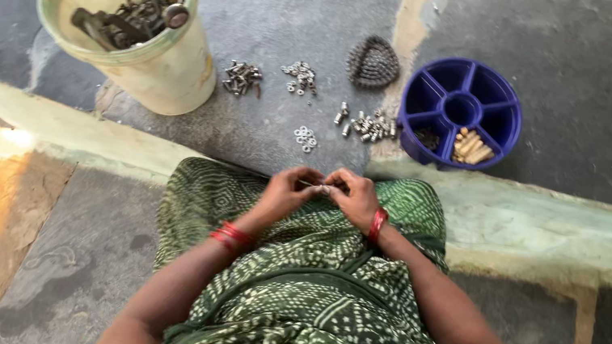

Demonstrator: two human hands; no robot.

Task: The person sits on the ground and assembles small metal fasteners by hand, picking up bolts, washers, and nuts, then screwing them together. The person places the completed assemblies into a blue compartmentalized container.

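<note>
Person seated on the floor, lap covered in green patterned cloth. Left hand and right hand meet over the knees, fingertips of both pinched on one small metal part (too small to identify). Red bangles on both wrists. Just beyond the knees: washers. Farther: bolt heaps, nuts. Farthest: bucket of hardware at left, blue divided tray at right.

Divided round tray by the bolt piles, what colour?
Deep blue divided tray, clearest in the head view.
</note>
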